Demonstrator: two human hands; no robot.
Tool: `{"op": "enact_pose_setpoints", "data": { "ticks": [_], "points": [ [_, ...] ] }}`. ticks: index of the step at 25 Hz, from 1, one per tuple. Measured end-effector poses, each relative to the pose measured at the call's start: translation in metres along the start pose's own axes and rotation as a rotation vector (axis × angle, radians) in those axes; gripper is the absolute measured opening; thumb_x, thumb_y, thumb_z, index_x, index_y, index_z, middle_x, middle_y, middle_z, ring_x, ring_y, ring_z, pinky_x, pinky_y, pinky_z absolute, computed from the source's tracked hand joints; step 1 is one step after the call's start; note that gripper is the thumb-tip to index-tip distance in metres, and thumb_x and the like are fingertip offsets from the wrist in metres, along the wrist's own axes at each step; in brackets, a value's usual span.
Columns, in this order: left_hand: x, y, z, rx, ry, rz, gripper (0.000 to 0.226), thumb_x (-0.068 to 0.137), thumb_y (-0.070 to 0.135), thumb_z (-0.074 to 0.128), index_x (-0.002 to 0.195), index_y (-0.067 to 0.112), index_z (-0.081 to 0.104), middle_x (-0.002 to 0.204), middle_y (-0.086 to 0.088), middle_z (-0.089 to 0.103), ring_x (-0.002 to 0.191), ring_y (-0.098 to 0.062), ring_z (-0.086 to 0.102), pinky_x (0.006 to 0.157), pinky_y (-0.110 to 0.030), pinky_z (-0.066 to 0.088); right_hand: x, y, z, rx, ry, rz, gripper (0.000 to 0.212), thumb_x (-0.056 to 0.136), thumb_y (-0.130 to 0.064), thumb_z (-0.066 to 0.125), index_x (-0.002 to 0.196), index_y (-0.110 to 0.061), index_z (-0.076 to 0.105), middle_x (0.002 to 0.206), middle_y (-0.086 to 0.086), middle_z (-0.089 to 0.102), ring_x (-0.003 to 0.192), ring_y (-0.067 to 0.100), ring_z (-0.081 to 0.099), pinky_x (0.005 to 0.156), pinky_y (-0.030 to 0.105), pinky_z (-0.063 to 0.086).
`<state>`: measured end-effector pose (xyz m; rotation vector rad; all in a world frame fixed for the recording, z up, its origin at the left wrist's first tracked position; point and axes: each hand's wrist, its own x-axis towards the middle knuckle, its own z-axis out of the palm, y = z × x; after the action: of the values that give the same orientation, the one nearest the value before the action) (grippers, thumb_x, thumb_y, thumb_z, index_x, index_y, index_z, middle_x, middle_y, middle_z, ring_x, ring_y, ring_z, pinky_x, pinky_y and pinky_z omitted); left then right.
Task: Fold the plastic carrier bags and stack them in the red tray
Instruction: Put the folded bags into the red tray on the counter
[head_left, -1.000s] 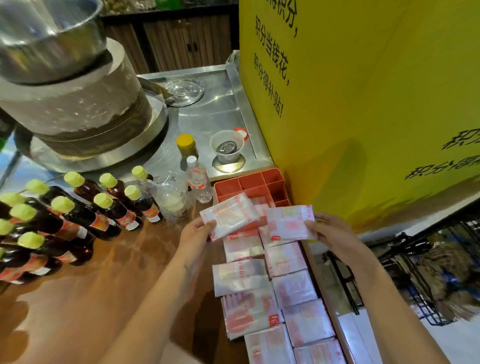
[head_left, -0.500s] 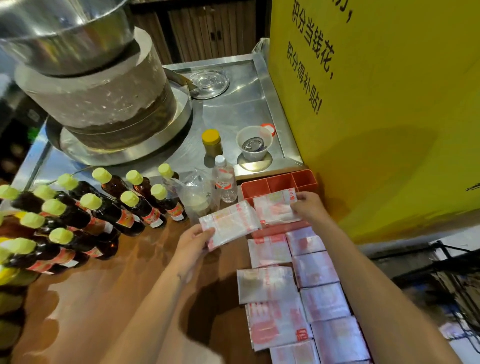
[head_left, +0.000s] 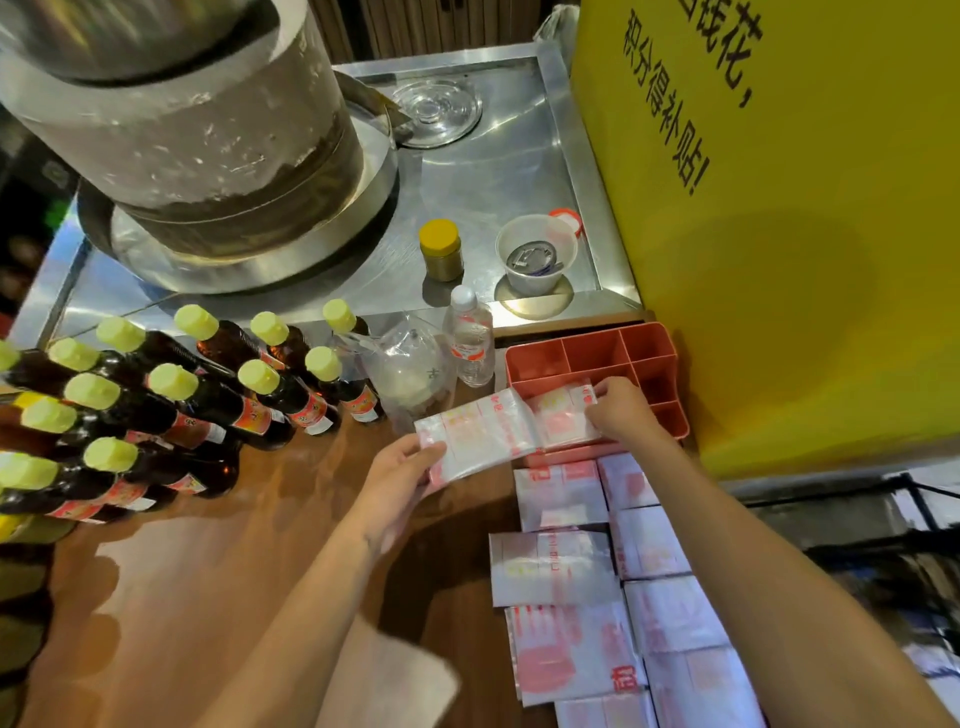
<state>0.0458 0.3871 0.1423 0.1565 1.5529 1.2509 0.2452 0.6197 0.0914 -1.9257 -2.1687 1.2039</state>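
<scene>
A red tray (head_left: 592, 353) with several compartments stands against the yellow board. My left hand (head_left: 400, 470) pinches a folded white-and-red plastic bag (head_left: 480, 434) by its left end, just left of the tray. My right hand (head_left: 618, 408) holds a second folded bag (head_left: 558, 415) down in the tray's front part, fingers curled on its right edge. More folded bags (head_left: 556, 566) lie in two rows on the wooden counter below the tray.
Dark bottles with yellow caps (head_left: 171, 395) lie at the left. A clear bag (head_left: 410, 374) and a small water bottle (head_left: 470, 343) stand left of the tray. Behind are a steel counter (head_left: 498, 176), a stone mill (head_left: 197, 145), a jar (head_left: 441, 249) and a cup (head_left: 537, 254). The yellow board (head_left: 779, 234) walls the right.
My right hand has carried its folded bag forward into the red tray. My left hand stayed near the tray's left side, still holding the other bag.
</scene>
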Motion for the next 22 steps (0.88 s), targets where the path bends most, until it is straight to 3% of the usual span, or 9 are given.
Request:
{"op": "enact_pose_setpoints", "data": {
  "ticks": [3, 5, 8, 11, 13, 15, 18, 22],
  "points": [
    [0.0, -0.005, 0.003, -0.004, -0.01, -0.033, 0.024, 0.098, 0.012, 0.06, 0.122, 0.01, 0.065, 0.116, -0.007, 0.073, 0.108, -0.022, 0.07, 0.097, -0.038, 0.053, -0.006, 0.004, -0.002, -0.096, -0.035, -0.043, 0.021, 0.09, -0.014, 0.066, 0.109, -0.007, 0.066, 0.108, 0.014, 0.07, 0.102, 0.033, 0.064, 0.086, 0.04, 0.053],
    [-0.001, -0.006, 0.007, -0.004, -0.021, -0.03, 0.025, 0.098, 0.012, 0.06, 0.122, 0.01, 0.065, 0.116, -0.006, 0.073, 0.109, -0.021, 0.07, 0.098, -0.039, 0.053, -0.015, 0.001, -0.007, -0.163, -0.035, -0.106, 0.032, 0.092, -0.017, 0.065, 0.121, -0.004, 0.06, 0.12, 0.016, 0.065, 0.113, 0.035, 0.06, 0.093, 0.041, 0.05],
    [-0.006, -0.003, 0.014, 0.014, -0.033, 0.006, 0.024, 0.098, 0.012, 0.059, 0.122, 0.01, 0.065, 0.116, -0.006, 0.073, 0.109, -0.02, 0.07, 0.094, -0.035, 0.054, -0.044, -0.013, -0.02, 0.005, 0.087, -0.268, 0.038, 0.097, -0.015, 0.059, 0.134, -0.006, 0.058, 0.13, 0.01, 0.062, 0.12, 0.027, 0.058, 0.102, 0.039, 0.047],
    [-0.01, 0.002, 0.021, 0.026, -0.055, 0.036, 0.024, 0.098, 0.013, 0.06, 0.121, 0.01, 0.066, 0.116, -0.006, 0.073, 0.11, -0.022, 0.069, 0.092, -0.034, 0.053, -0.08, -0.025, -0.03, 0.193, 0.042, -0.364, 0.027, 0.098, -0.03, 0.061, 0.121, -0.018, 0.07, 0.115, -0.005, 0.07, 0.107, 0.011, 0.063, 0.093, 0.032, 0.052],
    [-0.011, 0.004, 0.026, 0.028, -0.07, 0.035, 0.025, 0.098, 0.015, 0.06, 0.122, 0.012, 0.066, 0.117, -0.005, 0.073, 0.111, -0.021, 0.069, 0.091, -0.034, 0.053, -0.096, -0.028, -0.031, 0.296, -0.086, -0.345, 0.026, 0.094, -0.04, 0.065, 0.115, -0.025, 0.071, 0.108, -0.011, 0.07, 0.1, 0.005, 0.063, 0.085, 0.028, 0.055],
    [-0.015, 0.005, 0.035, 0.025, -0.084, 0.027, 0.024, 0.099, 0.016, 0.06, 0.122, 0.013, 0.066, 0.116, -0.003, 0.074, 0.109, -0.019, 0.07, 0.088, -0.032, 0.054, -0.107, -0.027, -0.028, 0.396, -0.161, -0.302, 0.023, 0.091, -0.033, 0.072, 0.113, -0.026, 0.069, 0.105, -0.01, 0.069, 0.097, 0.008, 0.065, 0.078, 0.026, 0.057],
    [-0.018, 0.0, 0.051, 0.017, -0.086, 0.003, 0.02, 0.099, 0.012, 0.059, 0.118, 0.011, 0.066, 0.112, -0.005, 0.075, 0.103, -0.018, 0.072, 0.082, -0.029, 0.058, -0.113, -0.011, -0.018, 0.472, -0.185, -0.216, 0.026, 0.09, -0.019, 0.073, 0.115, -0.017, 0.068, 0.109, -0.002, 0.07, 0.102, 0.018, 0.066, 0.082, 0.027, 0.057],
    [-0.009, -0.007, 0.065, 0.094, -0.022, 0.073, 0.018, 0.098, 0.009, 0.06, 0.113, 0.012, 0.068, 0.105, -0.006, 0.076, 0.101, -0.021, 0.071, 0.092, -0.037, 0.055, -0.111, 0.006, -0.022, 0.545, -0.193, -0.117, 0.024, 0.094, -0.014, 0.069, 0.118, -0.013, 0.064, 0.11, -0.006, 0.065, 0.105, 0.011, 0.06, 0.082, 0.024, 0.049]
  ]
}}
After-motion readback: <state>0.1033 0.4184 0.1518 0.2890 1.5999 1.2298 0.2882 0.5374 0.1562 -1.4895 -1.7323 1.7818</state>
